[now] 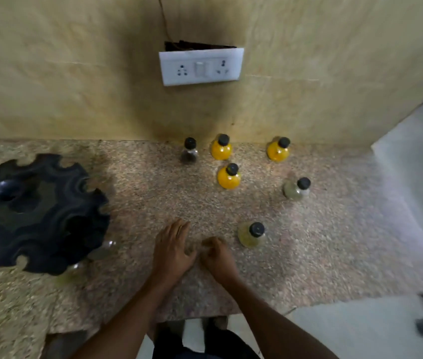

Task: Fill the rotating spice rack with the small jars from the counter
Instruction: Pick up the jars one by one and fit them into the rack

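Head view of a speckled granite counter (pixel 153 193) during loading of the rotating spice rack (pixel 34 213). The rack, black with a scalloped rim of open notches, stands at the counter's left. Two jars appear already seated at its near edge, one clear (pixel 103 250) and one yellowish (pixel 72 272); both are blurred.

Six small round-bodied jars with black caps remain loose on the counter. A dark-filled jar (pixel 189 151) and two orange-filled jars (pixel 221 147) (pixel 278 149) stand in a row near the wall. A third orange jar (pixel 229 176) stands just in front of them. A pale greenish jar (pixel 296 189) stands to the right. A pale yellow jar (pixel 252 235) stands nearest the hands.

Handling, as judged: each jar is probably light, rigid and smooth-walled, hence somewhat slippery, and breakable if glass. The bulbous body narrows to the cap, so a pinch at the neck or cap, or fingers wrapped round the belly, should hold it.

The left hand (pixel 173 248) lies over the counter with fingers extended and relaxed, holding nothing. The right hand (pixel 217 256) has its fingers curled inward, just beside the pale yellow jar but apart from it; no object is visible in it.

A white switch-and-socket plate (pixel 201 66) is on the wall (pixel 50 73) behind.
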